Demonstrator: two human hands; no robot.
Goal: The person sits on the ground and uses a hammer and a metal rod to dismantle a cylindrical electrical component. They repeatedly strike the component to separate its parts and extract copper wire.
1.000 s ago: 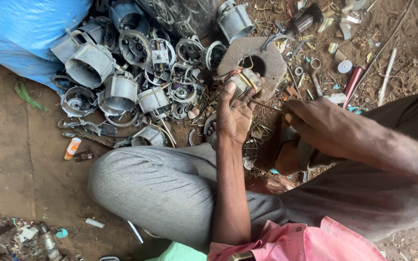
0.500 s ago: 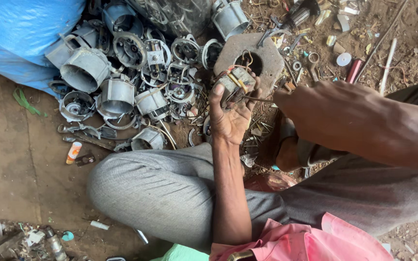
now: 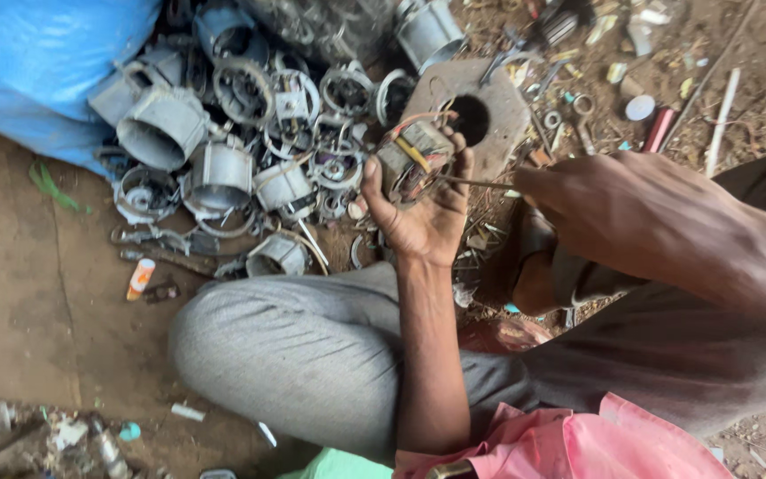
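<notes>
Two hands on one job: the left hand (image 3: 423,213) has lifted the small motor core (image 3: 411,158) a little higher and nearer over the last second, its grip closed around the blocky, copper-wound lump above the flat stone slab with a round hole (image 3: 498,111). The right hand (image 3: 631,208) has slid in closer, its grip pinched shut on a thin metal rod (image 3: 476,184) whose tip now meets the core's side, so the prying looks under way. Behind them, dull grey ribbed motor housings (image 3: 223,146) lie heaped on the dirt floor (image 3: 19,293) beside a crinkled blue plastic sack (image 3: 37,62).
</notes>
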